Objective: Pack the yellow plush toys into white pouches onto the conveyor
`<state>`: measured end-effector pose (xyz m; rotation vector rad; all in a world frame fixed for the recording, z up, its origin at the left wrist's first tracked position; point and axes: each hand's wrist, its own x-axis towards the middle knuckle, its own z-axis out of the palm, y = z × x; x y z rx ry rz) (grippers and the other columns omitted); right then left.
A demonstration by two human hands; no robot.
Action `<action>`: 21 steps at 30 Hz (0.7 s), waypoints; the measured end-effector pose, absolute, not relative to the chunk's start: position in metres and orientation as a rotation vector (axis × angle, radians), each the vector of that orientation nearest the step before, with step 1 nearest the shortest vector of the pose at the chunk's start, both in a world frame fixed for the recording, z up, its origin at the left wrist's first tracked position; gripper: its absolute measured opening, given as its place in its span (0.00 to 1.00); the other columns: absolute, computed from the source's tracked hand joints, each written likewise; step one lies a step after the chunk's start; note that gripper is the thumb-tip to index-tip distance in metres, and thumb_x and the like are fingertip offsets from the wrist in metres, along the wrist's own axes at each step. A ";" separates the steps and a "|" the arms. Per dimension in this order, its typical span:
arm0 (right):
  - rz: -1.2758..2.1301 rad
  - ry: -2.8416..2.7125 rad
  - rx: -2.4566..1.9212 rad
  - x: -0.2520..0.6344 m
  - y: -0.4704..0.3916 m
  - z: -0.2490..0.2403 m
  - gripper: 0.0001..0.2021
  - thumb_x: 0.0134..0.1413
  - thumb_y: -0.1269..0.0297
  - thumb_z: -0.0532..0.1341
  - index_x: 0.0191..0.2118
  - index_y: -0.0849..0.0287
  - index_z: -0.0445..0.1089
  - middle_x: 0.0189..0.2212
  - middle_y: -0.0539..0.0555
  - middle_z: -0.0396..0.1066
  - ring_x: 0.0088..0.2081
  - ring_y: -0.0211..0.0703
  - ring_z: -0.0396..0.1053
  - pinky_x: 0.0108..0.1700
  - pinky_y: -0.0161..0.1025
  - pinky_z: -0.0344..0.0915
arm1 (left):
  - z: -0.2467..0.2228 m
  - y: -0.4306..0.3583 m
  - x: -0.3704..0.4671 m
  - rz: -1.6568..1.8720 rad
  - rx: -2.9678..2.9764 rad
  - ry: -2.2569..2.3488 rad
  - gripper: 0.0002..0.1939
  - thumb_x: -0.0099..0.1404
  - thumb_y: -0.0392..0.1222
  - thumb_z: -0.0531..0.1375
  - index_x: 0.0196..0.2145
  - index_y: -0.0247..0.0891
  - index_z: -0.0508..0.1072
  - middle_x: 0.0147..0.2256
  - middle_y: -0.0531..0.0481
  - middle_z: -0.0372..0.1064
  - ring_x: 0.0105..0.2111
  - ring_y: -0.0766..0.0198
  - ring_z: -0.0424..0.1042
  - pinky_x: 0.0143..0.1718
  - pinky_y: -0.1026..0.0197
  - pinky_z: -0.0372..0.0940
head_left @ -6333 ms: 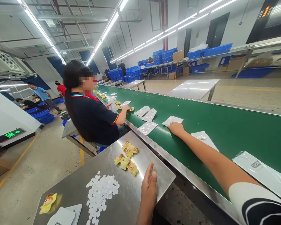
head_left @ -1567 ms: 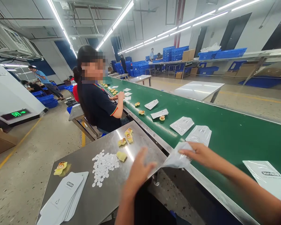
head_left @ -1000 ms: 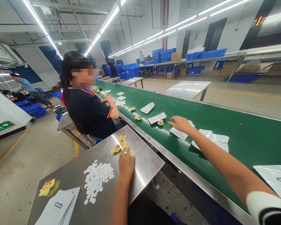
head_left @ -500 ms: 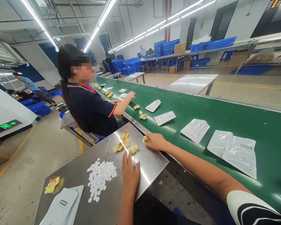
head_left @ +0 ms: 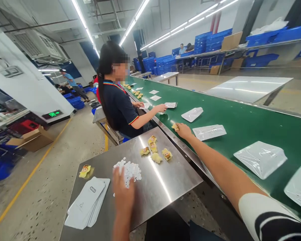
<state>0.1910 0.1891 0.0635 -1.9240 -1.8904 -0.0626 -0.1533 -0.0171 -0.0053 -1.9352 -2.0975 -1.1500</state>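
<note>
My right hand (head_left: pixel 184 131) reaches over the near edge of the green conveyor belt (head_left: pixel 230 129), its fingers closed on a small yellow cartoon figure (head_left: pixel 175 127). Fingers spread and slightly blurred, my left hand (head_left: pixel 124 189) is over a pile of white round discs (head_left: pixel 132 171) on the metal table (head_left: pixel 163 197); whether it touches them I cannot tell. Several similar figures (head_left: pixel 153 147) lie grouped on the table beyond the discs. Another figure (head_left: pixel 85 171) sits at the far left corner, near a fanned stack of white printed pouches (head_left: pixel 89 202).
Several silvery pouches (head_left: pixel 261 159) lie along the belt. A co-worker (head_left: pixel 117 100) sits beyond my table, one hand (head_left: pixel 162 108) at a pouch on the belt. Another metal table (head_left: pixel 251 88) stands across the belt. An opened cardboard box (head_left: pixel 33 139) is on the floor at left.
My right hand has let go of one figure on the table and taken hold of another at the belt. My left hand has moved left to the discs. The view has shifted.
</note>
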 end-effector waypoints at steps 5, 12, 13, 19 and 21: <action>-0.064 -2.049 -1.725 0.158 0.165 0.042 0.21 0.55 0.57 0.59 0.54 0.59 0.65 0.46 0.59 0.70 0.47 0.50 0.67 0.48 0.41 0.61 | -0.025 -0.030 -0.266 -0.749 -1.463 -2.482 0.41 0.65 0.59 0.44 0.61 0.19 0.51 0.64 0.26 0.42 0.64 0.39 0.39 0.59 0.34 0.43; 0.039 -2.205 -1.448 0.132 0.129 0.032 0.21 0.57 0.52 0.55 0.50 0.60 0.69 0.46 0.58 0.72 0.47 0.49 0.68 0.49 0.42 0.63 | -0.056 -0.042 -0.286 -0.768 -1.584 -2.515 0.28 0.68 0.48 0.41 0.60 0.30 0.59 0.62 0.37 0.52 0.63 0.48 0.48 0.60 0.38 0.42; 0.037 -2.189 -1.426 0.131 0.126 0.033 0.21 0.58 0.53 0.55 0.50 0.61 0.69 0.47 0.60 0.70 0.48 0.50 0.68 0.51 0.44 0.62 | -0.057 -0.042 -0.285 -0.806 -1.592 -2.497 0.26 0.68 0.47 0.42 0.59 0.32 0.61 0.62 0.39 0.54 0.63 0.49 0.49 0.61 0.39 0.42; 0.034 -2.082 -1.159 0.098 0.100 0.051 0.18 0.60 0.55 0.52 0.49 0.59 0.69 0.50 0.58 0.68 0.51 0.48 0.66 0.54 0.45 0.62 | -0.057 -0.045 -0.294 -0.915 -1.595 -2.446 0.22 0.68 0.38 0.43 0.56 0.38 0.65 0.59 0.44 0.59 0.61 0.56 0.54 0.62 0.44 0.42; 0.067 -2.070 -0.983 0.079 0.086 0.053 0.16 0.60 0.55 0.53 0.47 0.57 0.70 0.49 0.56 0.69 0.51 0.46 0.66 0.55 0.46 0.61 | -0.057 -0.048 -0.296 -0.944 -1.599 -2.417 0.21 0.66 0.34 0.45 0.53 0.37 0.68 0.57 0.44 0.63 0.60 0.57 0.58 0.63 0.47 0.43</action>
